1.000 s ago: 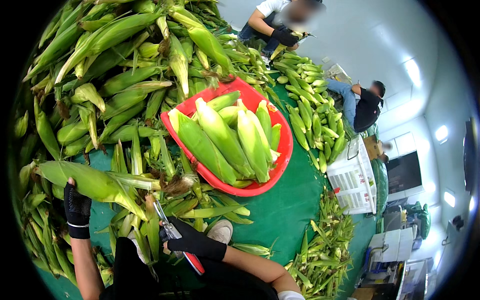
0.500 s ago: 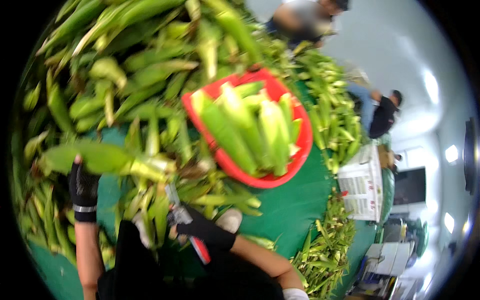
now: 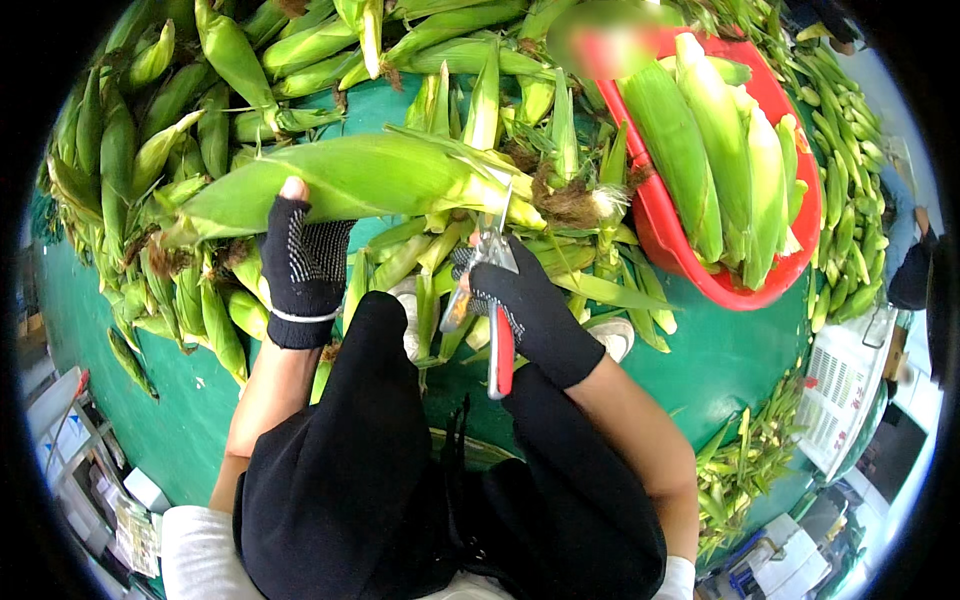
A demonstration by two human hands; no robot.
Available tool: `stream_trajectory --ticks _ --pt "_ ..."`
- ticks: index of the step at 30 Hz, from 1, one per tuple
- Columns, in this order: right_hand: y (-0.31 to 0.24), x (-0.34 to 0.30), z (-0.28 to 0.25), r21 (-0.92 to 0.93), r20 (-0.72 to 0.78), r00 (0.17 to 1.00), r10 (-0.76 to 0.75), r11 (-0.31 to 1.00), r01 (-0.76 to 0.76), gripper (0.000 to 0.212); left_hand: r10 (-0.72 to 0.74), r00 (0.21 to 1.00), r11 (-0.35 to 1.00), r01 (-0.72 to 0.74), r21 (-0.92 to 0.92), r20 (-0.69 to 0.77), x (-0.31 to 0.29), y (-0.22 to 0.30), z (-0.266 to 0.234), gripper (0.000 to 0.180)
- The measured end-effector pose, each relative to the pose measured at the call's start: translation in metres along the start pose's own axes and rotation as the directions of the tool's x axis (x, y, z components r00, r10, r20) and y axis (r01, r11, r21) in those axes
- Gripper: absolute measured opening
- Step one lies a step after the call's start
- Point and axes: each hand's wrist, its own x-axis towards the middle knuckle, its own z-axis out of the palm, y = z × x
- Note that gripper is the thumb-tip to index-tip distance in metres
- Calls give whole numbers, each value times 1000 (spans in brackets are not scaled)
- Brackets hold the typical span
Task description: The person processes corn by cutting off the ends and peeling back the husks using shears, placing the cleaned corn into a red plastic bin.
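A large ear of corn (image 3: pixel 350 180) in its green husk lies crosswise in front of me. My left hand (image 3: pixel 305 265), in a black dotted glove with bare fingertips, is closed round its left part, thumb on the near side. My right hand (image 3: pixel 540 315), gloved alike, grips pruning shears (image 3: pixel 501 350) with red and grey handles. Their blades point up at the ear's right end, beside pale stalk and brown silk; whether they touch it I cannot tell. Just beyond, to the right, a red basket (image 3: pixel 655 235) holds several husked-green ears (image 3: pixel 675 150).
Heaps of unshucked corn (image 3: pixel 130 150) cover the left and far side of the green floor (image 3: pixel 580 440). Loose husks (image 3: pixel 745 475) lie at the right, near a white crate (image 3: pixel 845 390). Shoes (image 3: pixel 612 338) show beside the husks at my feet. Another person (image 3: pixel 908 265) is at far right.
My view has turned and levelled, so the basket now sits farther up and right. Both hands keep hold of the ear and the shears, with the blades still close to the ear's right end.
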Motion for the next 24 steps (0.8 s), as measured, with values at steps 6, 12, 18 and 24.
stream_trajectory --ticks 6,12,18,24 --pt "58 12 -35 -108 -56 982 -179 979 173 30 -2 999 942 20 336 -53 -7 -31 -26 44" --pt "20 -19 -26 213 14 998 67 975 -68 35 111 993 965 -120 235 50 25 -41 -105 34" --pt "33 -10 -41 52 -171 977 -131 988 142 48 -183 981 980 177 -94 -59 21 -23 -73 41" --pt "10 -6 -13 -846 271 888 -371 348 403 48 -367 927 922 374 -102 79 9 -26 -44 32"
